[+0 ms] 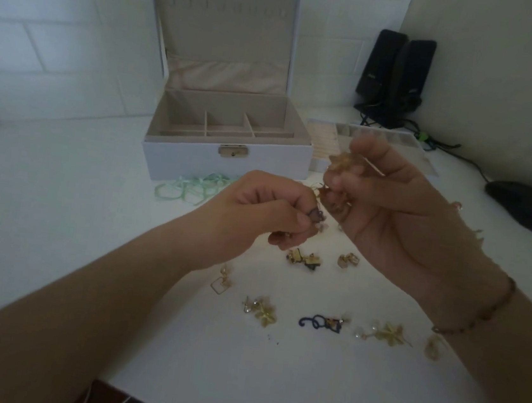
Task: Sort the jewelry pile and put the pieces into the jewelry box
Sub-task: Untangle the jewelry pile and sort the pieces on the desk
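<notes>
We judge the sorting barely begun: the jewelry box [227,150], lid up at upper centre, shows only bare compartments, while gold earrings [304,259] lie scattered across the lower middle of the table [58,210]. At mid-frame our left hand [256,213] pinches a small dark piece, and our right hand [386,208] is closed on a blurred gold flower earring [342,162]; they look tangled together.

The white tabletop [54,243] bore an open jewelry box [226,160]; green ribbon [190,187]; scattered earrings [304,258]; a mouse [526,206]; speakers [395,73].
</notes>
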Tool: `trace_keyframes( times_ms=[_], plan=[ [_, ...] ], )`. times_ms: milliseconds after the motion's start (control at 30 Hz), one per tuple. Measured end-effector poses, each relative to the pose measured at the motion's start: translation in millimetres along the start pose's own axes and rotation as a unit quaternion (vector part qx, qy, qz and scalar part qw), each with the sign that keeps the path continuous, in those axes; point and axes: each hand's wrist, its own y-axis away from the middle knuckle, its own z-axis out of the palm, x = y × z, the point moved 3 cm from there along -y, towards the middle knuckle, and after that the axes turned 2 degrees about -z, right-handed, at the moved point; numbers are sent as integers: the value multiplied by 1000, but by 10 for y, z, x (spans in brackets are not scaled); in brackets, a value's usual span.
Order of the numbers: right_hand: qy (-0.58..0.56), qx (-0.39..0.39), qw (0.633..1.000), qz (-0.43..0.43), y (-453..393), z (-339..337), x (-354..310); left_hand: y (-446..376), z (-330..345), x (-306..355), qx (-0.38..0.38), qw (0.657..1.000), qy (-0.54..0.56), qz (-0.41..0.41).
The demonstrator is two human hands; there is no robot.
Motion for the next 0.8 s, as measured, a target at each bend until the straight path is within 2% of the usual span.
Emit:
trace_keyframes(
  times_ms=[100, 167, 267, 300, 367, 467, 533, 667, 800],
  plan=[
    [7, -17, 1000, -21, -3, 0, -41, 1, -42, 18, 22, 999, -3, 25],
    [-12, -39, 999, -27, -1, -1, -83, 16, -75, 60, 7, 999, -29, 26],
    [3, -73, 997, -29, 10, 12, -102, 72, -204, 131, -29, 990, -137, 10],
    [27, -80, 996, -30, 18, 23, -95, 85, -270, 164, -16, 983, -180, 13],
    [110, -86, 990, -25, 34, 47, -51, 94, -434, 230, 67, 974, -214, 41],
    [295, -98, 950, -12, 55, 127, 45, 112, -647, 275, 225, 959, -149, 91],
    [370, -110, 923, 2, 45, 203, 98, 113, -717, 265, 285, 947, -110, 98],
    [480, -108, 871, 10, -9, 326, 149, 106, -732, 250, 323, 937, -101, 88],
    [563, -95, 821, -7, -50, 364, 179, 88, -706, 228, 312, 941, -94, 95]
  ],
)
